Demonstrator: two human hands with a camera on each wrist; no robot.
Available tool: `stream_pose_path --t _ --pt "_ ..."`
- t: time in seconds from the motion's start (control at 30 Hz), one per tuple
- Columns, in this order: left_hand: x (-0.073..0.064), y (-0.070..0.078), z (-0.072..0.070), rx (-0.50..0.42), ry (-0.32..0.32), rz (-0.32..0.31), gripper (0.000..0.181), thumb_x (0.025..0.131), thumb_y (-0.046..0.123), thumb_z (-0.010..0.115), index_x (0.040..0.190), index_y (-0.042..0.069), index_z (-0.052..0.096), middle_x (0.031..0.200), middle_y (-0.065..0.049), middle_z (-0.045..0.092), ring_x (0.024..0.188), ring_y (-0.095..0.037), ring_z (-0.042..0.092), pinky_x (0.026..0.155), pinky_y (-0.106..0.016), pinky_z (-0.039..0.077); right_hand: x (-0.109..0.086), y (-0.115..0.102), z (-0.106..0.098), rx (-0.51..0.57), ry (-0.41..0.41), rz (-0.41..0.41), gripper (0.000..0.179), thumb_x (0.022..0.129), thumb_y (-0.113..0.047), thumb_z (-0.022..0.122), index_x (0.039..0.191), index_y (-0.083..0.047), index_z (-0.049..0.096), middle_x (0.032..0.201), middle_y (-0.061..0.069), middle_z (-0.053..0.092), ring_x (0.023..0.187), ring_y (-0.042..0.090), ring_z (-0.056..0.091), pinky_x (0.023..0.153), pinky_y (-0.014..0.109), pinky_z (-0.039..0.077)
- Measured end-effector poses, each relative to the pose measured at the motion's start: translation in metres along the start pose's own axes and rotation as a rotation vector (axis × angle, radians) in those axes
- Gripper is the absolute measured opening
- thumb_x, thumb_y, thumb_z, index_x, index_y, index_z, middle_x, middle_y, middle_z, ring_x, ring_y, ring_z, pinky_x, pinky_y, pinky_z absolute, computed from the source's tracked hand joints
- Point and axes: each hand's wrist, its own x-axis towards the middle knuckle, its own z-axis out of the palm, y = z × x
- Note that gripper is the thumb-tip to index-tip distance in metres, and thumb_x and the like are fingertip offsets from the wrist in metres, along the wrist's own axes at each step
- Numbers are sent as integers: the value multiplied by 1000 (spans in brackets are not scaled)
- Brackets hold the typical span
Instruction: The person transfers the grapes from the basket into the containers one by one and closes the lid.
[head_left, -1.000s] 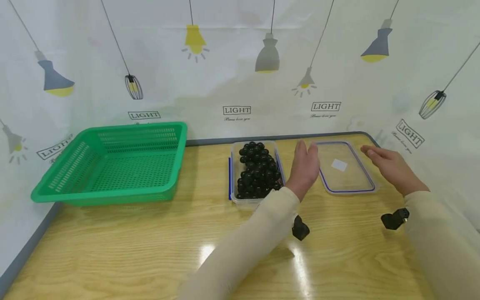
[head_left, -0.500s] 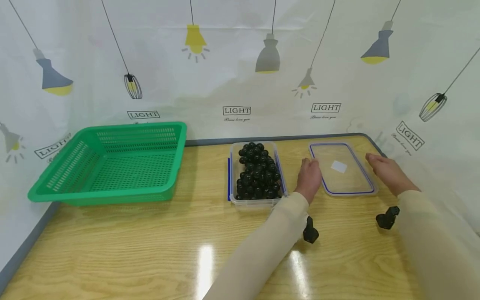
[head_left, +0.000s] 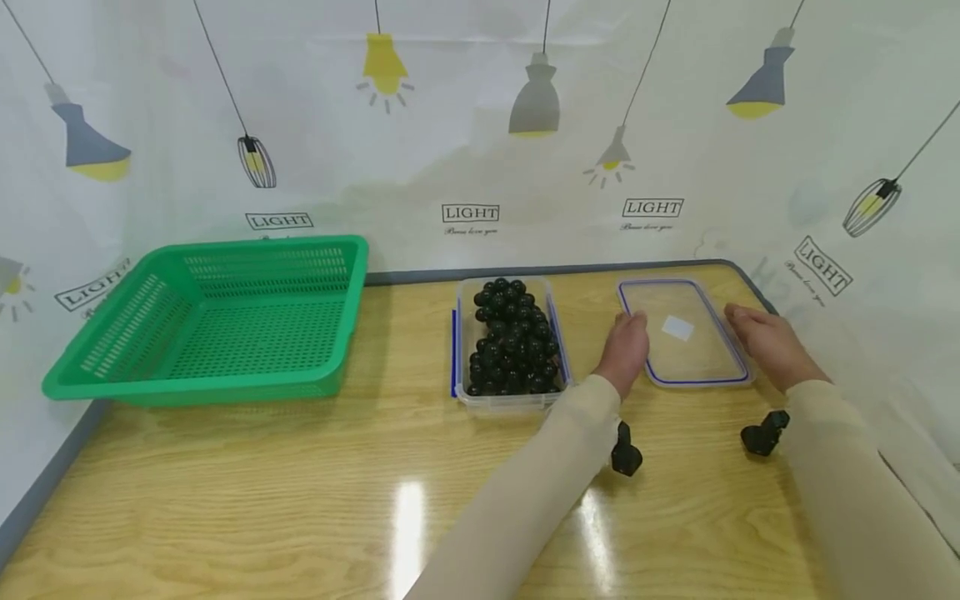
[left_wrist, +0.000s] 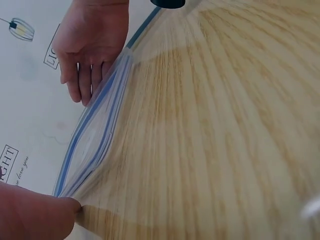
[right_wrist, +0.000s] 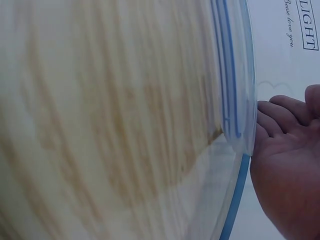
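Note:
A clear plastic lid (head_left: 705, 358) with a blue seal lies at the table's right side, a small white label on it. My left hand (head_left: 625, 346) is at its left edge, thumb tip right by the lid's rim (left_wrist: 95, 135) in the left wrist view. On the opposite edge, my right hand (head_left: 768, 346) has its fingers extended, palm turned toward the lid; the right wrist view shows the fingers partly behind the lid edge (right_wrist: 235, 90). Left of both hands stands a clear container (head_left: 510, 404) filled with a bunch of dark grapes (head_left: 513, 342).
A green plastic basket (head_left: 225, 385) with slotted sides stands at the back left. The container's blue side latch (head_left: 454, 354) hangs on its left. Behind the wooden table (head_left: 300, 500) rises a white wall covering (head_left: 420, 167) printed with lamps.
My left hand has come down and back toward me along the lid's left edge. My right hand has shifted slightly lower and closer to the lid's right edge. The lid stays about where it was.

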Motion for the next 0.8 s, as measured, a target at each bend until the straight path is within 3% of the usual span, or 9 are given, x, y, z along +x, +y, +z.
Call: stream_pose_path --t 0.37,0.8 --pt "2 0 1 20 26 -28 61 104 39 34 152 2 34 157 -7 30 144 -22 25 115 -32 19 -1 0 7 72 46 0 65 108 -39 23 153 6 10 157 25 12 143 39 14 111 45 25" --pt "-3 1 1 33 67 -12 49 104 33 37 145 9 50 150 -5 43 140 -22 34 112 -31 26 2 0 6 58 77 24 68 107 -44 27 153 4 16 157 23 17 143 38 16 111 49 24"
